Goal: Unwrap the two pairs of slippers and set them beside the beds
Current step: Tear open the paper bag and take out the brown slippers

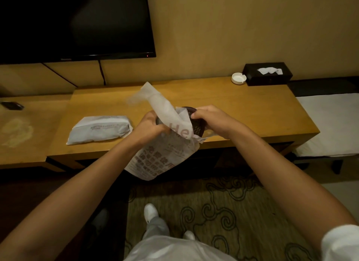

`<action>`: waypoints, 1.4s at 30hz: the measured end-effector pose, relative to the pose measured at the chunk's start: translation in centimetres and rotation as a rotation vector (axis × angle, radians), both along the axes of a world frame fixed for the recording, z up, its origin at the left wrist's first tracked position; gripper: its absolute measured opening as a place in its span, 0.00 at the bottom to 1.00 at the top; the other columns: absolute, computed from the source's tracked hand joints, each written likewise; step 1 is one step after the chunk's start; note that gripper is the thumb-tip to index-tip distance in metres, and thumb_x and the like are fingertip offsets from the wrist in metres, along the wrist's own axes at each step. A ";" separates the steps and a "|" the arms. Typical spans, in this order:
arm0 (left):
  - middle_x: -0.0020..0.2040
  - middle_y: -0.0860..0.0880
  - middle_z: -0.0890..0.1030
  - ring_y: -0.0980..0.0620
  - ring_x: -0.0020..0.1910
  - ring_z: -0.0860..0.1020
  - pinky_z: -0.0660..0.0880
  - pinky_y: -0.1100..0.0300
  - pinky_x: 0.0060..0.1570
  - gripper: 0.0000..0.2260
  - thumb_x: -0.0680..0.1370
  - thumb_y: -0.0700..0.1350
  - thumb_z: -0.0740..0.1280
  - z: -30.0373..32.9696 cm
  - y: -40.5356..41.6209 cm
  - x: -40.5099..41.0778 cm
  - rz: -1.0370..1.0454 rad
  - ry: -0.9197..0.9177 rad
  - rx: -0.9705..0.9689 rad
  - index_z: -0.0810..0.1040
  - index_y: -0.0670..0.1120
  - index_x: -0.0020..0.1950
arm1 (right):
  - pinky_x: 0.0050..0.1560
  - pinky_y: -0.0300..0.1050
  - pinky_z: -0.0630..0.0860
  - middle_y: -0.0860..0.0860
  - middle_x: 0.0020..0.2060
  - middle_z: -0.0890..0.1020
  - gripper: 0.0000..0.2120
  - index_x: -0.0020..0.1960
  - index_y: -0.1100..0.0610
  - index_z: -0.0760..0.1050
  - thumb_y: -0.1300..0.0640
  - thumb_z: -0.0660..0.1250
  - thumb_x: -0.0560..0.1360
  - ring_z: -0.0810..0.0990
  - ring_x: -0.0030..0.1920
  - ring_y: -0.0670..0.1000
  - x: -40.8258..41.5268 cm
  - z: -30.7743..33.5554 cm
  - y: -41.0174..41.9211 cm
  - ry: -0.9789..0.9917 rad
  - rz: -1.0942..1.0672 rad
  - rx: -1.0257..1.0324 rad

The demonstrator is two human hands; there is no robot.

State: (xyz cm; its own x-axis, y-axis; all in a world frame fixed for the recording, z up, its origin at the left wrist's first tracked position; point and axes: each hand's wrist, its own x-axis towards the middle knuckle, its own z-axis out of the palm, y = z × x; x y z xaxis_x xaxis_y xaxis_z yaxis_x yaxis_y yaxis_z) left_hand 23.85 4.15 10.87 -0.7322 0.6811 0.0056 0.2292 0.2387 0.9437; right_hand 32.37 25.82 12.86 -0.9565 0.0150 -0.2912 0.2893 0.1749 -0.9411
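Centre frame, held over the near edge of the bench (242, 109): printed paper wrapper (161, 157), torn open at the top. Left hand (149, 128) closes its grip on the paper; right hand (206, 117) closes on the dark slippers (196, 122) emerging. Advice: hold the paper steady and draw both slippers out together. Second wrapped pair (101, 128) lies left, unopened. Farther back: ashtray (238, 78), tissue box (268, 74), television (77, 23) upper left.
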 end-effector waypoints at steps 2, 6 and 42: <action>0.46 0.63 0.84 0.64 0.46 0.82 0.77 0.70 0.40 0.15 0.72 0.41 0.71 0.1 0.1 -0.2 -0.030 0.032 -0.017 0.81 0.59 0.52 | 0.44 0.45 0.78 0.56 0.43 0.84 0.10 0.50 0.57 0.84 0.54 0.68 0.73 0.83 0.43 0.51 0.0 0.1 0.2 0.021 0.098 0.061; 0.42 0.60 0.82 0.63 0.42 0.79 0.74 0.63 0.39 0.11 0.75 0.39 0.72 -0.6 -0.2 -0.7 -0.075 0.118 -0.101 0.81 0.56 0.49 | 0.41 0.40 0.81 0.50 0.43 0.88 0.10 0.56 0.54 0.84 0.54 0.73 0.76 0.87 0.45 0.49 0.2 0.8 -0.1 -0.005 0.255 0.208; 0.41 0.50 0.84 0.56 0.42 0.82 0.77 0.62 0.45 0.23 0.84 0.55 0.55 3.7 1.7 2.6 0.082 -0.173 0.162 0.84 0.43 0.46 | 0.59 0.58 0.82 0.55 0.52 0.87 0.08 0.51 0.53 0.84 0.49 0.72 0.78 0.85 0.57 0.58 -1.4 2.4 -0.8 0.331 -0.643 -0.502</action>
State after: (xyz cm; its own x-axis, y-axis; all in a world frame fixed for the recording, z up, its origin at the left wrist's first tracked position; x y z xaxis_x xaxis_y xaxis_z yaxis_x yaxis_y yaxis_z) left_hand 26.45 5.89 14.62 -0.7842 0.6201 -0.0205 0.0471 0.0925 0.9946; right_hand 30.94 25.06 15.30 -0.8433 0.5244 -0.1175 -0.1119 -0.3852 -0.9160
